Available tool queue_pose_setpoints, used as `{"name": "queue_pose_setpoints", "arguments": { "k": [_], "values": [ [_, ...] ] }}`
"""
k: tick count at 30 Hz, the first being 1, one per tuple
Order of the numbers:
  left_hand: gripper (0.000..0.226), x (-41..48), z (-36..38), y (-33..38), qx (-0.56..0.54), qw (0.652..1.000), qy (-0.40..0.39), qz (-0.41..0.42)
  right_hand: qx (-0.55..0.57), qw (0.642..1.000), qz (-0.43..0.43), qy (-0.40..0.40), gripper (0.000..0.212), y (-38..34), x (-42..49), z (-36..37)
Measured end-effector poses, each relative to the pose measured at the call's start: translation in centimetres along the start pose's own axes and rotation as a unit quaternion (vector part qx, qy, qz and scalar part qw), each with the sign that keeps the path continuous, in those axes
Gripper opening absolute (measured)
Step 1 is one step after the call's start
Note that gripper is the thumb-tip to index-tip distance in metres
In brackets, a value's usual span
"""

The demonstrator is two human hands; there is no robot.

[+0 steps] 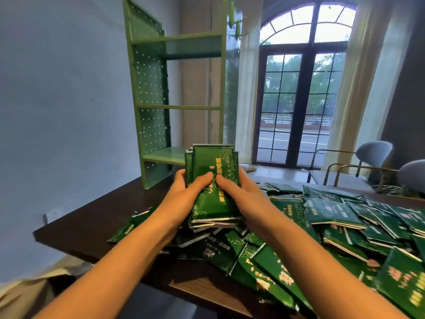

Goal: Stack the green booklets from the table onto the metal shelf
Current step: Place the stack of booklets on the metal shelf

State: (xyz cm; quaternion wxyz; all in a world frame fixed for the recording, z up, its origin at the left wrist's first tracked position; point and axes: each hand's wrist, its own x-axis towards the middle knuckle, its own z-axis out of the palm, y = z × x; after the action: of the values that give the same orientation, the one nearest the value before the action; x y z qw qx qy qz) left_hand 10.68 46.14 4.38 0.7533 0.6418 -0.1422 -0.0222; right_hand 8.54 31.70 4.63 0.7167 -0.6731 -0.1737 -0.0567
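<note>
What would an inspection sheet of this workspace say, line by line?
Surface: dark wooden table.
Job's things: green metal shelf upright at the table's far end; bundle of booklets held up before it.
Clutter: loose booklets heaped over the table's right side.
Hands: left hand and right hand both grip the bundle, thumbs on its cover.
Cables: nothing seen.
Surroundings: arched window; chairs beyond the table.

Of the person only the arms show — the left hand [184, 192] and right hand [241, 194] are bare, with slim wrists. The left forearm [128, 249] and right forearm [308, 247] are bare too — uncovered down to the frame's edge.
</note>
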Motion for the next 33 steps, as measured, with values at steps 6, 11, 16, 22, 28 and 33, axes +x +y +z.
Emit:
{"name": "queue_pose_setpoints", "arguments": {
  "k": [6, 11, 16, 22, 28, 33],
  "values": [
    [0.03, 0.7, -4.5, 0.5, -0.019, 0.999, 0.015, -0.037, 0.027, 0.999, 0.009, -0.017, 0.049, 1.8, 3.2, 4.2],
    [0.052, 2.0, -8.6, 1.3, -0.07, 0.994, 0.019, -0.081, 0.042, 0.998, 0.008, -0.04, 0.078, 3.7, 6.8, 8.0],
    [0.053, 3.2, -12.8, 0.8, -0.089, 0.993, 0.071, -0.025, 0.067, 0.995, 0.0, -0.074, 0.076, 5.7, 10.2, 12.2],
    [0.069, 3.8, -18.3, -2.5, 0.016, 0.984, 0.168, 0.05, 0.202, 0.975, 0.072, -0.061, 0.031, 8.8, 13.5, 17.1],
    [0.051, 4.4, -22.5, -4.2, 0.141, 0.973, 0.169, 0.07, 0.208, 0.973, 0.093, 0.035, 0.078, 11.7, 15.5, 20.7],
    [0.04, 4.8, -25.0, -5.4, 0.153, 0.975, 0.147, 0.064, 0.199, 0.977, 0.071, 0.036, 0.055, 13.7, 16.1, 22.1]
  ]
}}
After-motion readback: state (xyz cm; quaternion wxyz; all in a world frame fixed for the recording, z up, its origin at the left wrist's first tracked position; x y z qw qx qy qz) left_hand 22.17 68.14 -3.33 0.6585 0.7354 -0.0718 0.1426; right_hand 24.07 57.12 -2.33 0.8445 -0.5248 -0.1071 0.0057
